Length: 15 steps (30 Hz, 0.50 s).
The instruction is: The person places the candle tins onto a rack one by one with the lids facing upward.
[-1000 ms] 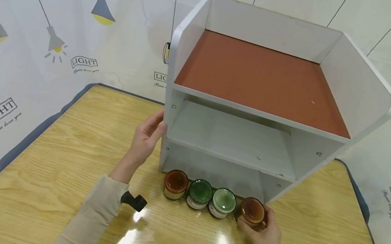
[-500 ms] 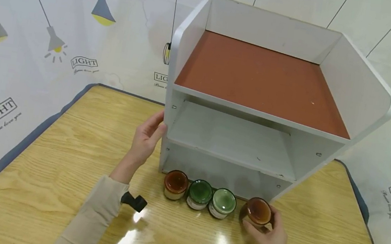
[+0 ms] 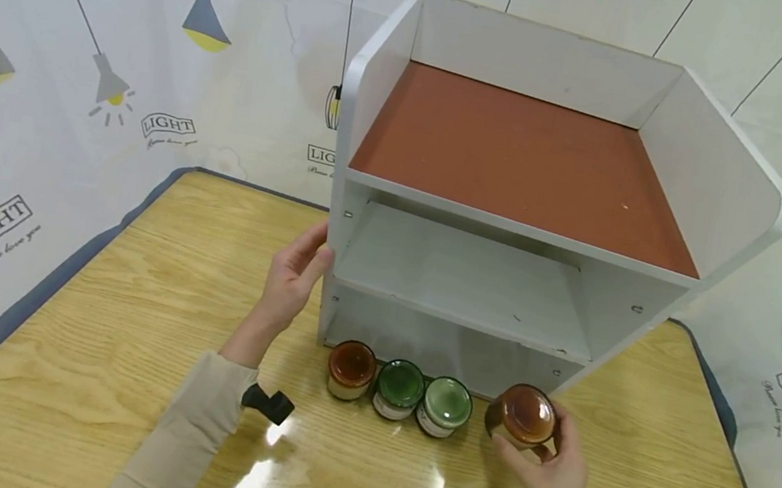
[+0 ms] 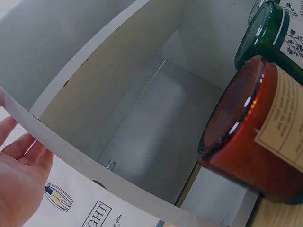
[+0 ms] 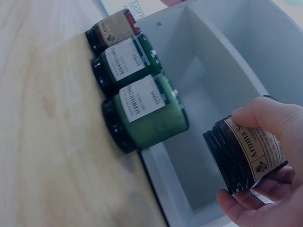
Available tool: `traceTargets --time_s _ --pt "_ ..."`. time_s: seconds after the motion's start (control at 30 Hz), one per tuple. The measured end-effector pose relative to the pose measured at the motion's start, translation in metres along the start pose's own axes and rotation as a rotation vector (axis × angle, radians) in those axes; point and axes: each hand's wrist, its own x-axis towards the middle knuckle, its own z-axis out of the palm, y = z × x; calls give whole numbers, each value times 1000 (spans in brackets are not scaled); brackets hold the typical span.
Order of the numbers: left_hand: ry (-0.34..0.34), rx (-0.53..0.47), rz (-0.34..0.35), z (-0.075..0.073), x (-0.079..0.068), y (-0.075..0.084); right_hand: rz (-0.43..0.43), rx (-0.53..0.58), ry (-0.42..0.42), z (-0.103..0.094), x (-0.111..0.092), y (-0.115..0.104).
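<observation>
An amber scented candle jar (image 3: 525, 416), glass base facing up, is gripped between the thumb and fingers of my right hand (image 3: 556, 480). Its printed paper label and black lid end (image 5: 229, 161) show in the right wrist view. My left hand (image 3: 290, 284) rests against the outer left side of a white shelf unit (image 3: 470, 222), fingertips at its panel. Lined up before the unit's bottom compartment stand another amber candle jar (image 3: 351, 369), a dark green one (image 3: 400, 389) and a light green one (image 3: 446, 407), all with bases up.
The unit has a brown top surface (image 3: 525, 159) with raised walls and a middle shelf (image 3: 469, 277). It stands on a wood-grain table (image 3: 144, 325). Behind hangs a pale sheet (image 3: 260, 56) printed with lamps. A black wrist mount (image 3: 270, 405) sticks out from the left sleeve.
My right hand has moved right and up with the amber jar, away from the light green jar. The jar now tilts slightly. My left hand has stayed at the unit's side.
</observation>
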Motion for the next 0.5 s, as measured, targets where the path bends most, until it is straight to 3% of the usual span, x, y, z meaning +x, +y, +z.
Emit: traceTargets --time_s 0.5 --pt "-2 -2 3 1 0 0 -43 31 23 -5 4 -22"
